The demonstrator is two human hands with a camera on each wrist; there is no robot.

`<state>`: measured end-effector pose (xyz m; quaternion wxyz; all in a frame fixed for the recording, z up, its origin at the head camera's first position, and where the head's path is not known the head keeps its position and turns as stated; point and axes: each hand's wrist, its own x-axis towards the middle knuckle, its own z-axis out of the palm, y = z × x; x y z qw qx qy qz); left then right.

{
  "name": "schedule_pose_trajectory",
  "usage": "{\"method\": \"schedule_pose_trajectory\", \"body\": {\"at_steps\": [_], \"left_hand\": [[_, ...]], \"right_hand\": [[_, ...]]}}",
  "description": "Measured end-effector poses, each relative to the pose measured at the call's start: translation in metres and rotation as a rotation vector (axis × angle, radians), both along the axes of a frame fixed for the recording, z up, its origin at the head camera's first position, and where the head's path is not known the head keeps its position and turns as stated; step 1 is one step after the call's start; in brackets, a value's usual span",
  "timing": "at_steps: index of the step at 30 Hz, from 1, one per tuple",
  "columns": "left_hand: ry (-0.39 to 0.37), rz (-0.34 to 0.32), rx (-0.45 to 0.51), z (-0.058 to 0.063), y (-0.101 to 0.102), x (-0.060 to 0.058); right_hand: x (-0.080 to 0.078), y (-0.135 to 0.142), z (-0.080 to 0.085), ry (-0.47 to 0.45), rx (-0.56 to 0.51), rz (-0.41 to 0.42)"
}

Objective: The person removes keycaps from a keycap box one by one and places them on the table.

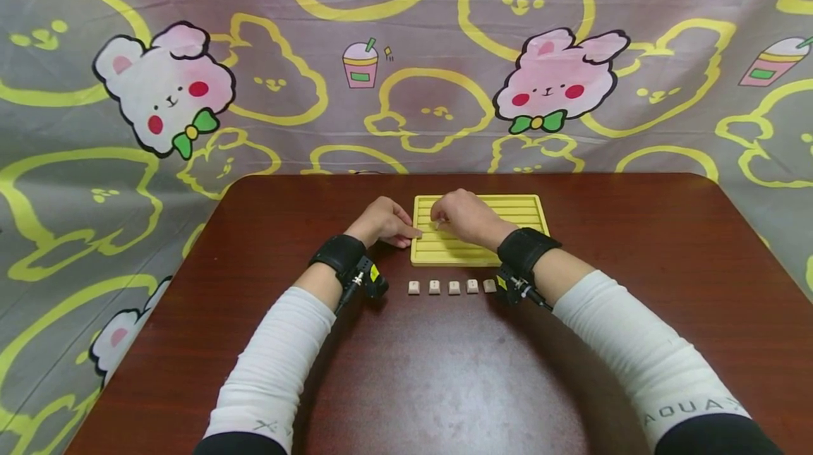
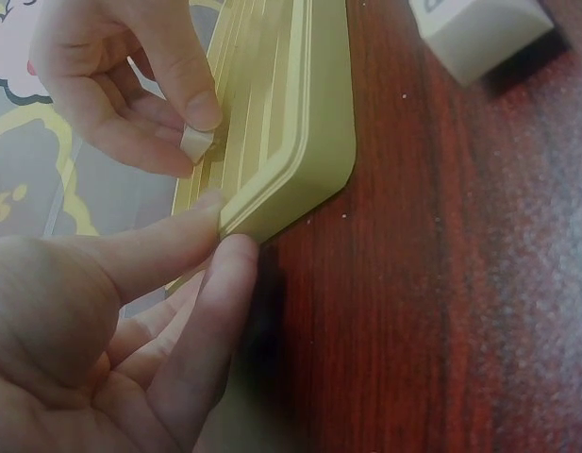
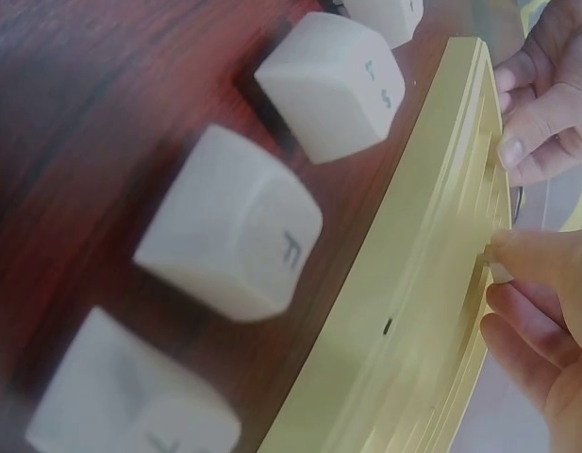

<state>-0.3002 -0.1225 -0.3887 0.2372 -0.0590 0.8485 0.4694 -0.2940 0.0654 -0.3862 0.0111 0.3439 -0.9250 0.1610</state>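
Observation:
My right hand point(image 1: 468, 218) is over the left part of a yellow ridged tray point(image 1: 457, 258). In the left wrist view its thumb and fingers pinch a small white keycap point(image 2: 197, 143), held close over the tray's grooves. My left hand point(image 1: 384, 221) is at the tray's left side. Its thumb and a finger point(image 2: 236, 269) pinch the rim near a corner, one fingertip over the rim and the other against the outer wall. Part of the pinched keycap is hidden by the right fingers.
A row of several white keycaps point(image 1: 454, 288) lies on the dark red wooden table point(image 1: 406, 370) in front of the tray. One lettered keycap point(image 3: 236, 226) shows an F in the right wrist view. Behind the table hangs a patterned cloth point(image 1: 432, 39).

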Motion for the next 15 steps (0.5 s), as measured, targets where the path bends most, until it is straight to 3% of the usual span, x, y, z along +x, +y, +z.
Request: {"method": "schedule_pose_trajectory", "body": {"at_steps": [15], "left_hand": [[0.007, 0.004, 0.005, 0.001, 0.001, 0.001]], "right_hand": [[0.007, 0.014, 0.007, 0.006, -0.019, 0.044]]}}
